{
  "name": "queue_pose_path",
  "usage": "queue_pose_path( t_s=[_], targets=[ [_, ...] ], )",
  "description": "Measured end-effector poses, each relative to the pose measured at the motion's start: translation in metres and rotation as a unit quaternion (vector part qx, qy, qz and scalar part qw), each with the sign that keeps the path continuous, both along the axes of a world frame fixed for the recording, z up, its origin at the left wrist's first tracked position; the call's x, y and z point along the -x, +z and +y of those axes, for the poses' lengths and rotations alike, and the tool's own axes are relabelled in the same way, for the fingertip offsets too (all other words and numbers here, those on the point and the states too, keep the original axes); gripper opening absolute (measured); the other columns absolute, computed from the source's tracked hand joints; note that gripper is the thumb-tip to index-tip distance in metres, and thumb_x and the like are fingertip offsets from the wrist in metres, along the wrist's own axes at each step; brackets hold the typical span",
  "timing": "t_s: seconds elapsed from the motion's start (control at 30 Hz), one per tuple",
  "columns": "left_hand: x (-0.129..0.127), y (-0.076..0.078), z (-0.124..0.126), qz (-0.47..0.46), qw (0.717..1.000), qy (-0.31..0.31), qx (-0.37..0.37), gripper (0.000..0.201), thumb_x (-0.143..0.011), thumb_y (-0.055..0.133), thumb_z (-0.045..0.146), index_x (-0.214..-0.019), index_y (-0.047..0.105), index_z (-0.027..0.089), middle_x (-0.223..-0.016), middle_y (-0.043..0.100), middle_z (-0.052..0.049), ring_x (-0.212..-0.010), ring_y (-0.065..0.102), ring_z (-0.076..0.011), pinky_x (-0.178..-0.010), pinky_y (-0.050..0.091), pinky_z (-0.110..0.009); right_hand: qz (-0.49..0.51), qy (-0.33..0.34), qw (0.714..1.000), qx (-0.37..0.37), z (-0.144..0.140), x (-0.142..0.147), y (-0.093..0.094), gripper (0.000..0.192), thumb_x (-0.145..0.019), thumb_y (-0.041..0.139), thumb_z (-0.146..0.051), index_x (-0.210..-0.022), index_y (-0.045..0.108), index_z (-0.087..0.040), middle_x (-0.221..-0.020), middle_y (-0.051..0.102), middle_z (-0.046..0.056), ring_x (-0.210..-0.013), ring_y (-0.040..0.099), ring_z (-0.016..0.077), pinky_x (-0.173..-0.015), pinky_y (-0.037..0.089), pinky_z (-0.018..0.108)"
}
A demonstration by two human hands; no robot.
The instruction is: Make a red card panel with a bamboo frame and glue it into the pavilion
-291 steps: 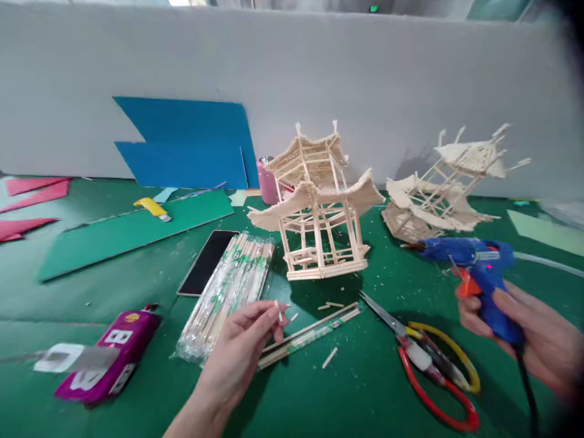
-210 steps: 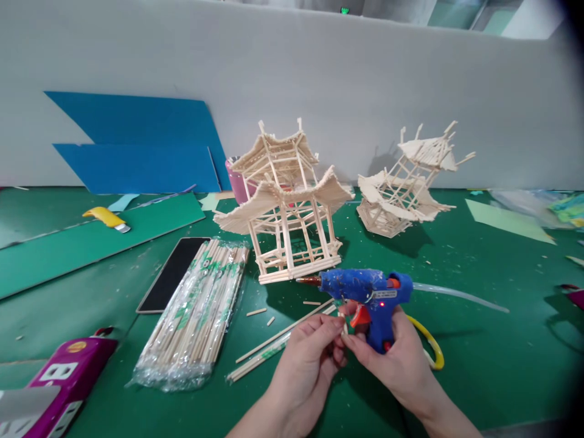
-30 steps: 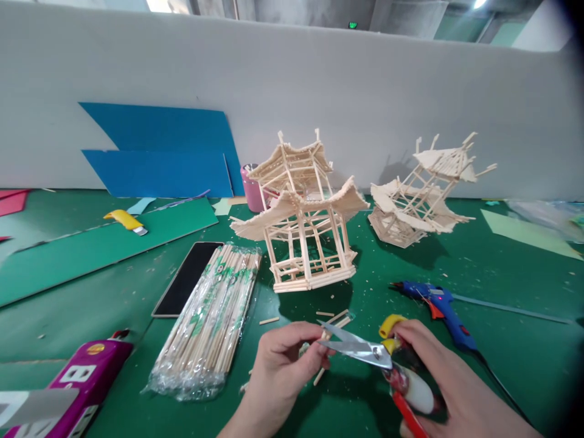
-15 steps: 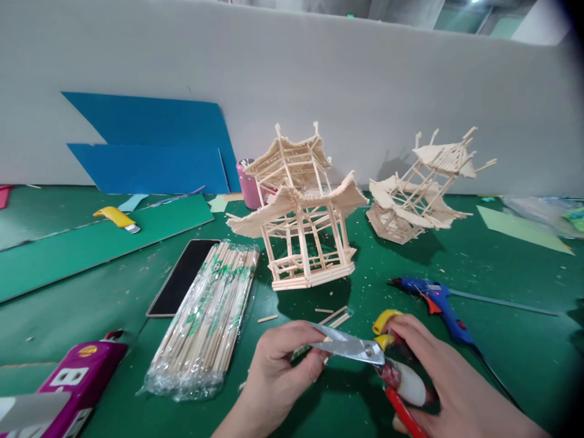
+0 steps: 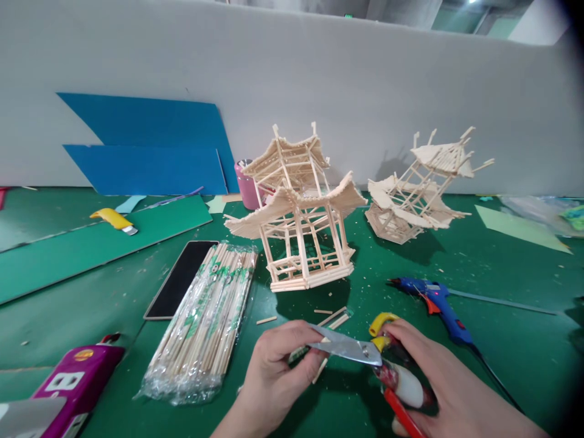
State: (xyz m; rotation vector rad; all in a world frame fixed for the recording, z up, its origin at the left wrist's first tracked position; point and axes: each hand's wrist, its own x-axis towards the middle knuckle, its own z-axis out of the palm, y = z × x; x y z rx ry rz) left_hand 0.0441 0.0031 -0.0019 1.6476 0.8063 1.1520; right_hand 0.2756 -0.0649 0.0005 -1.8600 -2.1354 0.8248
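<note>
Two hands work just in front of the pagoda (image 5: 298, 213): left hand (image 5: 278, 371) pinches a stick (image 5: 319, 369), right hand (image 5: 438, 380) grips scissors (image 5: 360, 351), blades closing across it. Cut not yet visibly finished; pagoda largely built.

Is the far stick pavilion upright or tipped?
Tipped. The far pavilion leans right with its base edge lifted off the mat; the near pavilion stands upright.
</note>
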Motion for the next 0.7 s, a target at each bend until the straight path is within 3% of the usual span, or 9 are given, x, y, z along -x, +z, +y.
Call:
queue_pose_path(
  t_s=[0.13, 0.33, 0.53, 0.7],
  targets=[
    [0.001, 0.000, -0.001, 0.001, 1.000, 0.001, 0.007, 0.016, -0.070, 0.058, 0.007, -0.074, 0.069, 0.018, -0.060, 0.066, -0.003, -0.059, 0.059, -0.0140, -0.055, 0.046, -0.021, 0.014, -0.013, 0.999, 0.030, 0.001, 0.003, 0.002, 0.071, -0.061, 0.063, -0.032, -0.126, 0.038, -0.018, -0.118, 0.055, 0.013, -0.103, 0.056, 0.0280, -0.085, 0.048, 0.035],
    [0.001, 0.000, 0.001, 0.009, 1.000, -0.006, 0.025, 0.014, -0.071, 0.056, 0.009, -0.072, 0.069, 0.016, -0.057, 0.064, -0.003, -0.056, 0.057, -0.0145, -0.052, 0.045, -0.022, 0.055, -0.006, 0.998, 0.041, 0.005, 0.007, 0.010, 0.061, -0.063, 0.062, -0.030, -0.120, 0.042, -0.020, -0.114, 0.057, 0.009, -0.097, 0.059, 0.0233, -0.081, 0.049, 0.028],
    [0.001, 0.002, 0.001, 0.027, 1.000, 0.006, -0.005, 0.017, -0.069, 0.056, 0.005, -0.072, 0.067, 0.017, -0.062, 0.066, -0.003, -0.058, 0.059, -0.0133, -0.055, 0.046, -0.021, 0.057, -0.011, 0.996, 0.072, 0.006, 0.010, 0.012, 0.062, -0.064, 0.062, -0.032, -0.120, 0.039, -0.020, -0.101, 0.060, 0.008, -0.077, 0.062, 0.0189, -0.070, 0.050, 0.026],
    [0.000, 0.004, 0.001, 0.049, 0.999, 0.016, -0.010, 0.016, -0.070, 0.054, 0.005, -0.069, 0.066, 0.016, -0.061, 0.065, -0.003, -0.055, 0.059, -0.0128, -0.052, 0.046, -0.020, 0.078, -0.020, 0.993, 0.088, 0.008, 0.017, 0.016, 0.050, -0.062, 0.062, -0.027, -0.107, 0.042, -0.022, -0.081, 0.060, 0.000, -0.063, 0.057, 0.0140, -0.060, 0.047, 0.021]
  ],
)
